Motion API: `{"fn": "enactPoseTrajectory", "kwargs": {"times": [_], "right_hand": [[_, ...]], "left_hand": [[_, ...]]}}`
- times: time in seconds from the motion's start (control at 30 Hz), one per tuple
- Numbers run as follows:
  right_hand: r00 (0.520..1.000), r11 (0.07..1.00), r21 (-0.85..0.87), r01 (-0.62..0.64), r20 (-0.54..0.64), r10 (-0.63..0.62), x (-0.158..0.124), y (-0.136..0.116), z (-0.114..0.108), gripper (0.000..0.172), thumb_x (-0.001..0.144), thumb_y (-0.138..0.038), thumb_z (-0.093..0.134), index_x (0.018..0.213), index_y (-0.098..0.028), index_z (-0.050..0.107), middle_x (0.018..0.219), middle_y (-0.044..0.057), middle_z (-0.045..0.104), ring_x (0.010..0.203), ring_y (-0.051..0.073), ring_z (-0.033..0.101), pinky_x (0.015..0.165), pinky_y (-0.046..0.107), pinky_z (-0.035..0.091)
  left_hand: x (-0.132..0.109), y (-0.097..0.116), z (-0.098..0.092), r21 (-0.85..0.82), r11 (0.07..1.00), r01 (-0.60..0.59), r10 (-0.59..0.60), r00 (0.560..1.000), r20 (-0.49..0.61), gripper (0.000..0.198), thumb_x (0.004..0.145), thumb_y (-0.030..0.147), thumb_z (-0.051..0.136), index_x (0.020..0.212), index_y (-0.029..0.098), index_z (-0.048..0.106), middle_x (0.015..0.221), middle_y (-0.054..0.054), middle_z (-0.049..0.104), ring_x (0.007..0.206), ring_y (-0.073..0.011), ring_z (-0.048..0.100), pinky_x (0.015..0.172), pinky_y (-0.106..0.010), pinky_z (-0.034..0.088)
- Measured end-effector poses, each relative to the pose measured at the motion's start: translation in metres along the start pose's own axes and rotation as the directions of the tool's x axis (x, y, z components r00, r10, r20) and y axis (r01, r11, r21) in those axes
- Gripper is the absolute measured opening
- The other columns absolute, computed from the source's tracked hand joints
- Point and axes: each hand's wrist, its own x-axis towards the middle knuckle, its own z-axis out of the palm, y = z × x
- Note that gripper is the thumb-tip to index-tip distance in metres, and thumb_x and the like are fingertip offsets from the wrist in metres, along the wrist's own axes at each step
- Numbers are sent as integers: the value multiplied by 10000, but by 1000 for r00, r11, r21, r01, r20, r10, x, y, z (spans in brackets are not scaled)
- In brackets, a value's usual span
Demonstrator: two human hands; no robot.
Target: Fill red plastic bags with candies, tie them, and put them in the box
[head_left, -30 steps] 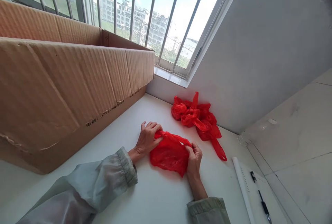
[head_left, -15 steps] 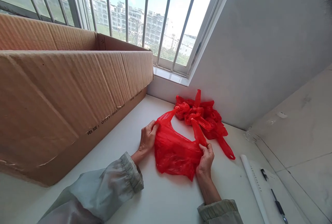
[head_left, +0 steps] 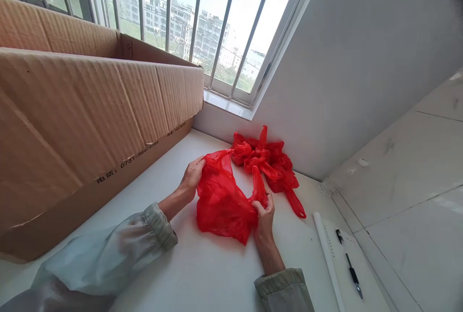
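A thin red plastic bag (head_left: 220, 201) is stretched between both my hands above the white tabletop (head_left: 210, 273). My left hand (head_left: 190, 177) pinches its left handle and upper edge. My right hand (head_left: 264, 210) grips the right handle, fingers curled round it. The bag's body hangs loose between them and rests partly on the table. Behind it, against the wall, lies a crumpled heap of red plastic bags (head_left: 267, 162).
A large open cardboard box (head_left: 90, 109) fills the left side, right beside my left arm. A barred window (head_left: 202, 27) is behind it. At the right lie a white notebook or sheet (head_left: 343, 268) and a black pen (head_left: 352, 273). A grey wall rises at the right.
The bag was bunched small between my hands; it has since been pulled open and lifted, with its handles drawn apart. The view has shifted a little to the right.
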Motion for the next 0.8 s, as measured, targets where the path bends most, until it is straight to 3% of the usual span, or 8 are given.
{"fn": "enactPoseTrajectory", "kwargs": {"times": [0.2, 0.37, 0.47, 0.53, 0.6, 0.67, 0.73, 0.8], "right_hand": [[988, 998, -55, -40, 145, 47, 5, 7, -3, 193, 607, -246, 706, 739, -149, 603, 659, -23, 587, 587, 121, 502, 559, 247, 438], [999, 999, -29, -39, -5, 39, 10, 15, -6, 221, 701, -360, 672, 762, -160, 602, 682, -20, 595, 607, 121, 522, 582, 246, 457], [994, 999, 13, -44, -97, 45, 11, 15, -5, 267, 732, -411, 639, 828, -165, 596, 741, -3, 621, 652, 136, 571, 635, 272, 495], [992, 998, 32, -49, -115, 53, 10, 12, -3, 288, 732, -418, 641, 862, -165, 595, 768, 4, 634, 671, 143, 593, 654, 284, 507], [992, 998, 40, -54, -110, 58, 9, 10, -2, 295, 710, -398, 670, 874, -165, 596, 763, -3, 636, 666, 143, 598, 658, 287, 510], [994, 998, 41, -55, -90, 58, 8, 9, -2, 299, 664, -362, 712, 859, -167, 597, 731, -19, 629, 644, 138, 590, 649, 284, 507], [996, 998, 39, -52, -64, 55, 7, 8, -2, 319, 617, -326, 742, 857, -167, 605, 715, -29, 627, 634, 136, 583, 641, 279, 503], [998, 998, 39, -54, -30, 55, 7, 9, -2, 341, 588, -305, 756, 866, -165, 616, 723, -25, 639, 644, 142, 587, 641, 281, 503]], "left_hand": [[-15, 35, 9, -44, 999, 21, -15, 992, 122, 305, 683, 482, 549, 719, 179, 534, 690, -6, 600, 637, -169, 553, 564, -256, 411], [-13, 44, 5, 34, 999, -5, 0, 987, 162, 317, 712, 451, 525, 835, 164, 583, 751, -33, 636, 708, -203, 602, 601, -283, 442], [-14, 54, 1, 121, 990, -68, 62, 997, 56, 288, 727, 343, 544, 957, 173, 571, 923, -55, 649, 877, -227, 610, 712, -323, 454], [-23, 63, 2, 223, 956, -191, 196, 981, -1, 263, 744, 252, 557, 1000, 194, 559, 1065, -49, 625, 1019, -223, 571, 824, -340, 434], [-37, 72, 7, 365, 829, -423, 424, 902, 84, 219, 798, 181, 535, 1015, 204, 556, 1097, -35, 614, 1029, -195, 559, 874, -335, 422], [-51, 76, 15, 434, 598, -674, 573, 738, 356, 166, 881, 146, 470, 1010, 198, 561, 1013, -31, 628, 935, -171, 572, 840, -316, 449], [-62, 73, 23, 399, 378, -835, 522, 548, 653, 181, 933, 129, 412, 992, 183, 574, 949, -42, 634, 902, -174, 569, 823, -309, 471], [-64, 60, 27, 389, 186, -902, 360, 431, 827, 221, 934, 87, 395, 1020, 163, 584, 999, -73, 642, 978, -207, 566, 866, -337, 476]]}}
